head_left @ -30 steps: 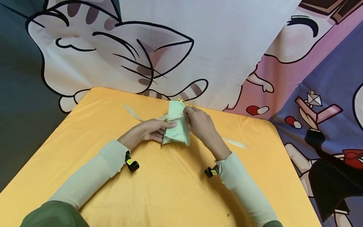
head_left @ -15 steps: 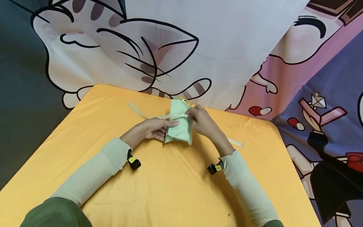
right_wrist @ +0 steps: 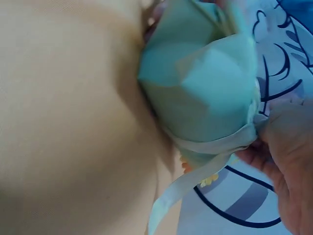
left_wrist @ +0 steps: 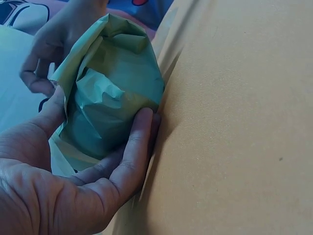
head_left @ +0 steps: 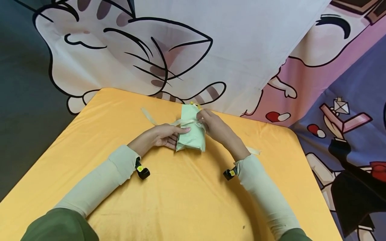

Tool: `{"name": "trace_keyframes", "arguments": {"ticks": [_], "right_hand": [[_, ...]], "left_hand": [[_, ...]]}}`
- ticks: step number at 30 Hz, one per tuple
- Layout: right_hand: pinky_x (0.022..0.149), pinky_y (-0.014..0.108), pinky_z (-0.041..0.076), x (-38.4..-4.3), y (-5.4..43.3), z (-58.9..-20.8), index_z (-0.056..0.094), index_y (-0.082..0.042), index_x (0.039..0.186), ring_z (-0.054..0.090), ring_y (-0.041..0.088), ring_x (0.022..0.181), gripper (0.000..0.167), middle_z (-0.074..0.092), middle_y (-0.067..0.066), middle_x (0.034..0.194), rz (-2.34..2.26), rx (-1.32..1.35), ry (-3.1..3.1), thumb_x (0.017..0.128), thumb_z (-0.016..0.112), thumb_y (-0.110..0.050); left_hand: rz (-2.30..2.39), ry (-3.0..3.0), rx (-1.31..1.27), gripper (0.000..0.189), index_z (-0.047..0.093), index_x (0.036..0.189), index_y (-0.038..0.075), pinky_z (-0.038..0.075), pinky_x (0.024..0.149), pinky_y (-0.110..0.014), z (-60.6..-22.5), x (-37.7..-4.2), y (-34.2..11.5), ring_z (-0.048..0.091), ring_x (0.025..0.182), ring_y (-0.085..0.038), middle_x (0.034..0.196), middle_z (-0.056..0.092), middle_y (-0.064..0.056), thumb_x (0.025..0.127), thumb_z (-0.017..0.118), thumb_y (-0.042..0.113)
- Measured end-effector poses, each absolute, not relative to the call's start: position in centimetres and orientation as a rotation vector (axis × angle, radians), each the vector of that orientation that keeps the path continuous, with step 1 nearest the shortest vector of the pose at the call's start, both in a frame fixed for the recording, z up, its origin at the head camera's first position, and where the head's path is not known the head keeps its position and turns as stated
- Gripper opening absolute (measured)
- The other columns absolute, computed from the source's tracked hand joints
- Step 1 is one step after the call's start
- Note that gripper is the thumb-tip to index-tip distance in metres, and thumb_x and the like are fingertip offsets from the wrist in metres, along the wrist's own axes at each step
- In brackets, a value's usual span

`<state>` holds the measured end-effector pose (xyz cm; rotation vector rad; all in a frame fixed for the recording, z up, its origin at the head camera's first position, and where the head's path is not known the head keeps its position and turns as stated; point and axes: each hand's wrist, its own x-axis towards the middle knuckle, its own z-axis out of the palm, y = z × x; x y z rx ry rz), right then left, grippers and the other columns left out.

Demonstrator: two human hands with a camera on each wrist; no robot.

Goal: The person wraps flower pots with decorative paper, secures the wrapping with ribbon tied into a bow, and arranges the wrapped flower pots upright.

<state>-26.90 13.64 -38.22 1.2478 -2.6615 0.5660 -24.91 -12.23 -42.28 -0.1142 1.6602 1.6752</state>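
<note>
A small bouquet wrapped in pale green paper is held above the back of the table, with yellow flowers peeking out at its far end. My left hand grips the wrapping from the left, thumb on top and fingers beneath, as the left wrist view shows too. A pale ribbon passes round the middle of the bouquet. On the right side, my right hand pinches the ribbon close against the paper; its fingertips are partly hidden. One ribbon end trails left behind my left hand, and another shows beyond my right wrist.
Yellow cloth covers the table. A cartoon-printed curtain hangs right behind its back edge, and another printed cloth hangs along the right. Small black cameras are strapped to both wrists.
My right fingers have shifted slightly at the ribbon, which now lies closer round the paper. The ribbon's left end has moved a little to the right. My left hand keeps its hold.
</note>
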Motion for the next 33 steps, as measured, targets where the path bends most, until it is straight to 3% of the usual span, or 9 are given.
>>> {"name": "trace_keyframes", "arguments": {"ticks": [6,10,14,16,21,26,30,33], "right_hand": [[0.085,0.043,0.063,-26.6,14.3,-38.7,0.075,0.003,0.114,0.069,0.031,0.096,0.018,0.072,0.020,0.118,0.501,1.295,-2.543,0.106,0.060,0.007],[0.097,0.049,0.063,-26.4,14.5,-38.6,0.080,0.007,0.114,0.071,0.038,0.112,0.017,0.074,0.024,0.123,0.638,1.278,-2.538,0.108,0.066,-0.001],[0.116,0.058,0.047,-25.8,14.2,-37.9,0.080,0.001,0.108,0.055,0.045,0.129,0.017,0.065,0.024,0.136,0.760,1.088,-2.670,0.112,0.067,-0.008],[0.107,0.055,0.045,-25.4,14.2,-37.0,0.077,-0.002,0.108,0.052,0.039,0.121,0.020,0.062,0.020,0.130,0.905,0.968,-2.782,0.115,0.063,-0.014],[0.083,0.037,0.047,-25.1,14.3,-34.2,0.068,-0.003,0.113,0.054,0.024,0.088,0.024,0.061,0.011,0.099,1.329,0.820,-2.967,0.119,0.054,-0.020],[0.086,0.034,0.064,-26.0,14.4,-33.5,0.060,0.003,0.126,0.074,0.016,0.084,0.024,0.065,0.007,0.092,1.652,0.772,-3.038,0.121,0.050,-0.018],[0.067,0.038,0.065,-26.4,14.8,-33.0,0.057,-0.005,0.132,0.066,0.019,0.057,0.034,0.059,0.006,0.075,1.398,0.711,-3.247,0.120,0.054,-0.036],[0.058,0.034,0.057,-26.5,15.6,-32.1,0.072,-0.009,0.113,0.054,0.016,0.049,0.049,0.066,0.005,0.069,0.869,0.823,-3.466,0.111,0.065,-0.058]], "left_hand": [[1.664,1.659,-0.110,0.042,0.074,0.115,0.003,0.070,0.085,-0.038,-41.9,-24.9,-12.1,0.081,0.088,-0.019,0.093,0.079,-0.006,0.109,0.076,0.045],[1.675,1.656,-0.114,0.041,0.073,0.114,0.003,0.070,0.085,-0.038,-41.7,-24.9,-12.1,0.081,0.087,-0.019,0.092,0.079,-0.006,0.109,0.075,0.044],[1.683,1.660,-0.110,0.040,0.073,0.113,0.004,0.070,0.084,-0.037,-41.7,-24.8,-11.9,0.081,0.087,-0.019,0.091,0.079,-0.006,0.109,0.075,0.044],[1.679,1.662,-0.109,0.041,0.073,0.112,0.004,0.070,0.084,-0.037,-41.8,-24.8,-11.9,0.081,0.086,-0.019,0.090,0.079,-0.006,0.109,0.075,0.044],[1.675,1.664,-0.117,0.041,0.072,0.114,0.003,0.070,0.084,-0.038,-42.0,-24.8,-11.9,0.081,0.086,-0.020,0.091,0.078,-0.006,0.109,0.074,0.044],[1.678,1.663,-0.120,0.044,0.070,0.116,0.003,0.070,0.086,-0.038,-42.3,-24.8,-12.2,0.081,0.088,-0.021,0.094,0.077,-0.007,0.109,0.074,0.045],[1.679,1.656,-0.116,0.045,0.070,0.118,0.002,0.070,0.087,-0.038,-42.2,-24.7,-12.3,0.081,0.090,-0.021,0.096,0.077,-0.008,0.109,0.074,0.046],[1.679,1.654,-0.114,0.045,0.070,0.118,0.002,0.070,0.086,-0.038,-42.2,-24.7,-12.3,0.081,0.089,-0.021,0.095,0.078,-0.007,0.109,0.074,0.047]]}}
